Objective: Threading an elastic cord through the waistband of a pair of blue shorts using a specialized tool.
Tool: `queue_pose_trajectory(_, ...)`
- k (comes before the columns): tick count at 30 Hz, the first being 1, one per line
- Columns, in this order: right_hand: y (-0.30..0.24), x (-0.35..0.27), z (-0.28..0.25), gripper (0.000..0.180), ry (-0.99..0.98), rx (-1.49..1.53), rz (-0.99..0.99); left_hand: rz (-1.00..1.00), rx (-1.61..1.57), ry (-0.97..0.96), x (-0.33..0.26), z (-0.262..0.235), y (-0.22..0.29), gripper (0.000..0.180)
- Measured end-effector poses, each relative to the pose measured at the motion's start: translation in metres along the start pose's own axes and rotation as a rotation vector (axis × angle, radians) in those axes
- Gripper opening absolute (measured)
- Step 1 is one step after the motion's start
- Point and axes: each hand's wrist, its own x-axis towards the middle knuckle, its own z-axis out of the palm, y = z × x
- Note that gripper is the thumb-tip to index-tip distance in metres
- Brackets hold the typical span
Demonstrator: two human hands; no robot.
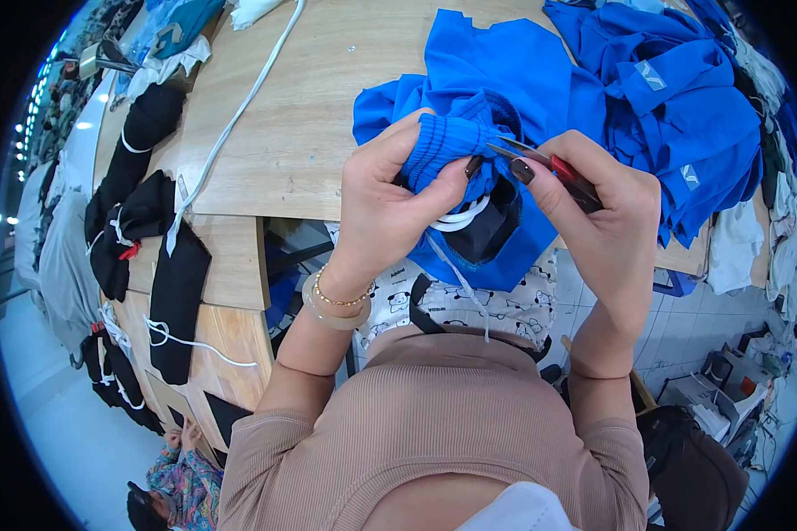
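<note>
Blue waistband pinched, left fingers — right fingers gripping snips.

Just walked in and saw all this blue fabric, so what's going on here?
A person at a wooden table is working on a blue garment. The left hand pinches its ribbed waistband, bunched up, while the right hand holds small red-handled snips with the blades at the waistband's edge. A white drawcord hangs from the garment. More blue garments are piled at the right, black ones at the left.
</note>
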Motion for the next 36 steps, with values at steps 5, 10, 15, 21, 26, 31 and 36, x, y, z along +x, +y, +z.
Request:
queue_pose_trajectory(5, -0.003, 0.001, -0.002, 0.011, -0.003, -0.017, 0.009, 0.015, 0.008, -0.001, 0.001, 0.000, -0.001, 0.013)
queue_pose_trajectory(10, -0.001, 0.001, 0.000, 0.011, -0.010, -0.017, 0.018, -0.013, -0.022, 0.013, 0.001, 0.001, 0.000, 0.013)
queue_pose_trajectory(15, 0.002, 0.001, 0.001, 0.007, -0.014, 0.026, 0.019, -0.003, -0.007, 0.001, 0.000, 0.000, 0.002, 0.012)
queue_pose_trajectory(21, 0.010, 0.000, 0.015, 0.010, 0.049, 0.366, 0.109, -0.143, -0.155, 0.015, -0.003, 0.001, 0.005, 0.014)
queue_pose_trajectory(26, 0.001, 0.001, 0.008, 0.010, 0.112, 0.721, 0.270, -0.143, -0.171, 0.005, -0.004, 0.006, 0.004, 0.015)
queue_pose_trajectory(31, 0.004, -0.002, 0.000, 0.010, 0.085, 0.155, 0.044, -0.190, -0.162, 0.028, -0.005, 0.004, 0.006, 0.015)
queue_pose_trajectory(36, 0.001, -0.002, 0.000, 0.013, 0.033, 0.005, 0.029, -0.159, -0.112, 0.030, -0.004, 0.005, 0.006, 0.012)
